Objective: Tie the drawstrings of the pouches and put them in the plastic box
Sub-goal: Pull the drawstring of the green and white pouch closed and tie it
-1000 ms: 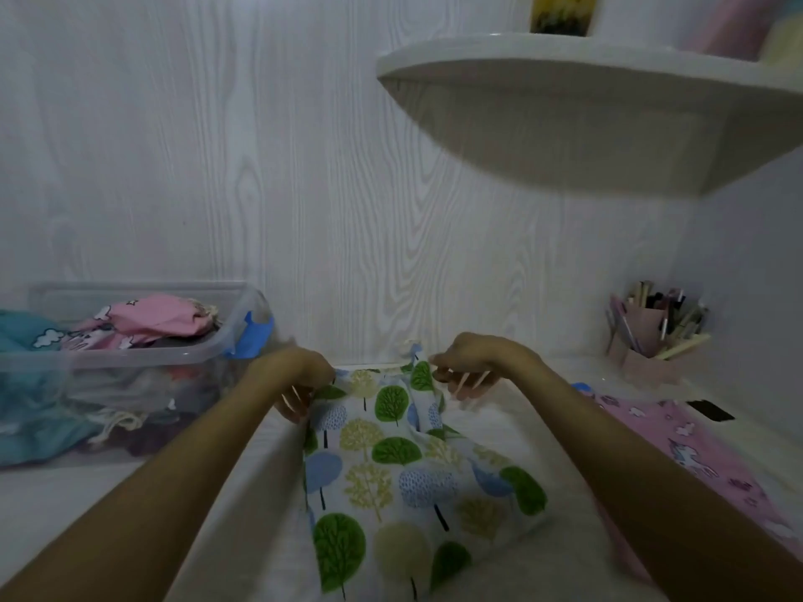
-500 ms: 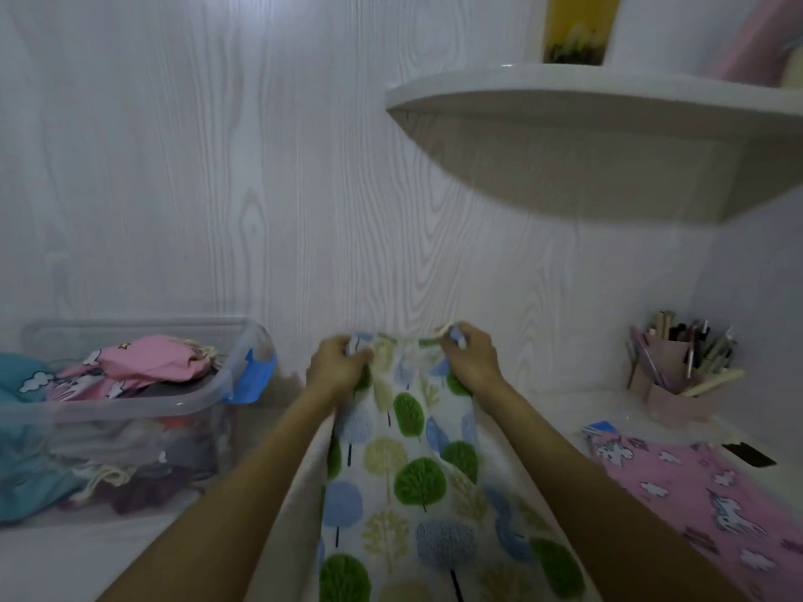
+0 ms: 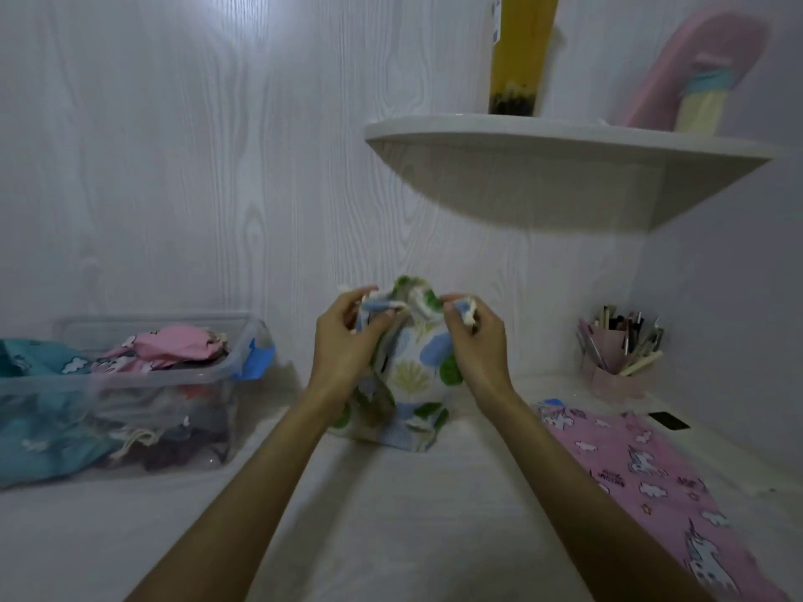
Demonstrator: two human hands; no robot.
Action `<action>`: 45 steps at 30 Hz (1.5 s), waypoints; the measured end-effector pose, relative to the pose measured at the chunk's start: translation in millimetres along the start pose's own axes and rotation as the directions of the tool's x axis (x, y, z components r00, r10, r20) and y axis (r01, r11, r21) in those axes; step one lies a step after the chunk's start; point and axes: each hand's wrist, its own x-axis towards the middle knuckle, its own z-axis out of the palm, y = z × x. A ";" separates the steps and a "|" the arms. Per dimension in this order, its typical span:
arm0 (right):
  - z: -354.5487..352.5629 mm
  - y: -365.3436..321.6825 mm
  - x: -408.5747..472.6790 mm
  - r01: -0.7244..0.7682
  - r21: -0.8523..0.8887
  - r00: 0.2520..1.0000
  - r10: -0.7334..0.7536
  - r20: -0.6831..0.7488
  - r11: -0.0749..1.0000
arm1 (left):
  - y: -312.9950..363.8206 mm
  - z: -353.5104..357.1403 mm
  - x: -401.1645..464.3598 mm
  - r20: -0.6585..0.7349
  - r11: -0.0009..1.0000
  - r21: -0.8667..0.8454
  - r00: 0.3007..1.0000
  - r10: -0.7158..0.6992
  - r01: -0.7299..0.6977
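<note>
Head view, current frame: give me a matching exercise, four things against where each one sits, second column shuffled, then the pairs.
Things:
1. tree-print pouch
2. pink unicorn pouch
3. plastic box
4. pen holder

Places:
A. far right corner of the table, under the shelf
B. left side of the table, pouches inside
C. flat on the table at the right
D. centre, top gathered between the left hand and right hand

Pairs: 1-D, 2-C, 3-B, 4-A
</note>
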 end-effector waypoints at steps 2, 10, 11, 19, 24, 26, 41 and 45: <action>-4.8 18.0 -22.6 -0.102 0.003 0.995 0.102 0.022 0.995 | -7.9 -3.9 -21.7 -0.015 0.986 -0.098 0.991 -0.135 0.133; -18.3 26.0 -43.0 -0.365 0.052 0.930 0.361 0.072 0.930 | -36.7 -27.9 -46.8 -0.168 0.893 -0.334 0.913 -0.372 0.302; -22.7 28.5 -41.7 -0.384 0.051 0.923 0.381 0.054 0.922 | -37.5 -32.0 -46.9 -0.193 0.882 -0.377 0.908 -0.372 0.282; -55.0 27.8 -34.5 -0.415 0.179 0.909 0.413 0.048 0.892 | -30.8 -43.8 -48.5 -0.284 0.841 -0.521 0.899 -0.333 0.147; -86.4 22.2 -29.8 -0.424 0.595 0.878 0.470 0.086 0.683 | -32.7 -60.4 -44.6 -0.328 0.836 -0.534 0.881 -0.341 0.124; -97.5 22.3 -24.6 -0.391 0.831 0.841 0.520 0.148 0.396 | -34.6 -66.8 -46.6 -0.340 0.851 -0.510 0.880 -0.331 0.122; -124.8 47.1 -39.4 0.170 -0.823 0.953 0.123 0.278 0.542 | -70.6 -88.6 -63.6 -0.264 0.930 0.367 0.957 0.122 -0.018; -122.6 48.9 -42.2 0.378 -0.883 0.925 -0.082 0.370 0.279 | -79.0 -93.3 -66.8 0.154 0.628 0.740 0.969 0.191 -0.241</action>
